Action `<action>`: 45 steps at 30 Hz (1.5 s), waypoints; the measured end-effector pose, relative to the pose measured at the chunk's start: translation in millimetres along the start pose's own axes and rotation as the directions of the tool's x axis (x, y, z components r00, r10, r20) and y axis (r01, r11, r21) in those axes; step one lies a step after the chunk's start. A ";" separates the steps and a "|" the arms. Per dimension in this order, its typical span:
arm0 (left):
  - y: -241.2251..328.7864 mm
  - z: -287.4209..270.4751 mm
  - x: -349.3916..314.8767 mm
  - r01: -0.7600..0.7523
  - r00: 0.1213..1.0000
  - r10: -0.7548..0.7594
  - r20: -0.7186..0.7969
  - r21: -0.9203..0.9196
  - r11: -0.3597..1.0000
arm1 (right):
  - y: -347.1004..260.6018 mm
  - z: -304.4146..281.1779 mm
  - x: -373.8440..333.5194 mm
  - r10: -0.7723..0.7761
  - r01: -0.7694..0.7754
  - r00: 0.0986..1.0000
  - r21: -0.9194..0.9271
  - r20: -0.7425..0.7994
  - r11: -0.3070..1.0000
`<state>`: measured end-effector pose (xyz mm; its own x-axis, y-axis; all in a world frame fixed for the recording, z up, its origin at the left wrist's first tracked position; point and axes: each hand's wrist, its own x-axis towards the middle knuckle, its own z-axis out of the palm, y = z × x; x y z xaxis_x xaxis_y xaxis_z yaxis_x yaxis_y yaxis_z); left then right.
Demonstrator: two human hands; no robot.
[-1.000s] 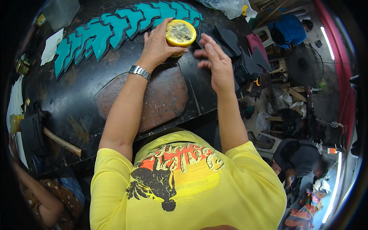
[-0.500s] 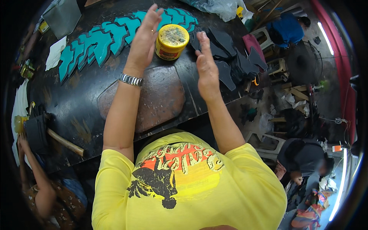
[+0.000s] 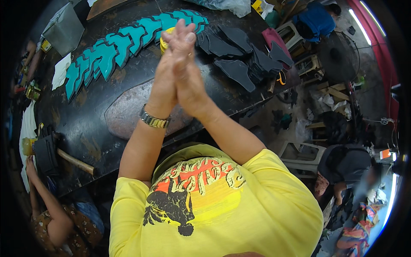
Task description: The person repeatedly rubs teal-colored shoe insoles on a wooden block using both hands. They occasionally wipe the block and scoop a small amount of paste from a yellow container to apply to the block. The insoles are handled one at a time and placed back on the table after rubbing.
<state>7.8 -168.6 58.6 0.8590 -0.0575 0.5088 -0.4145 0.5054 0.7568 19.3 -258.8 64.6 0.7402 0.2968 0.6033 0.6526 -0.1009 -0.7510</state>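
Note:
My left hand (image 3: 164, 75) and my right hand (image 3: 189, 76) are pressed flat together, palm to palm, fingers straight and pointing away from me. They are raised over the black worktable (image 3: 85, 124) and hold nothing that I can see. A metal watch (image 3: 154, 121) is on my left wrist. Just behind my fingertips stands a yellow can (image 3: 163, 39), mostly hidden by them. A row of overlapping teal cut pieces (image 3: 113, 49) lies to the left of the can. Stacks of dark grey cut pieces (image 3: 239, 58) lie to its right.
A worn brown patch (image 3: 124, 113) marks the table below my hands. A wooden-handled hammer (image 3: 72, 160) lies at the near left edge, beside another person (image 3: 47, 214). On the floor to the right are a plastic stool (image 3: 304, 156), a fan (image 3: 338, 55) and a seated person (image 3: 346, 165).
My left hand let go of the yellow can, which now stands on the table. Both hands rose and came together until the palms met.

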 end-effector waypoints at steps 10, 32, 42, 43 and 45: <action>29.0 -6.5 8.8 0.086 0.933 -0.100 -0.346 -0.054 0.995 | -18.1 28.3 -77.3 0.033 -0.054 0.971 0.081 0.236 0.995; 38.3 12.8 -41.8 -0.087 0.941 0.198 -0.274 0.371 0.925 | -39.1 39.0 -87.8 -0.130 0.092 0.976 0.212 0.176 0.973; 31.5 33.3 -72.7 0.034 0.969 0.011 -0.247 0.177 0.984 | -27.9 29.9 -78.8 -0.070 0.043 0.995 0.332 0.070 0.942; 35.2 28.4 -69.4 -0.019 0.974 0.064 -0.215 0.205 0.979 | -27.7 35.2 -82.0 -0.108 0.077 0.991 0.317 0.080 0.945; 38.3 25.5 -67.9 0.033 0.941 0.034 -0.336 0.192 0.981 | -26.4 40.0 -88.9 -0.101 0.058 0.986 0.290 0.135 0.955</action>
<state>-74.0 -167.3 63.5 0.8954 0.2528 0.3666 -0.4359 0.3290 0.8377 -70.3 -244.6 20.1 0.6421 0.4307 0.6342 0.6193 0.1963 -0.7602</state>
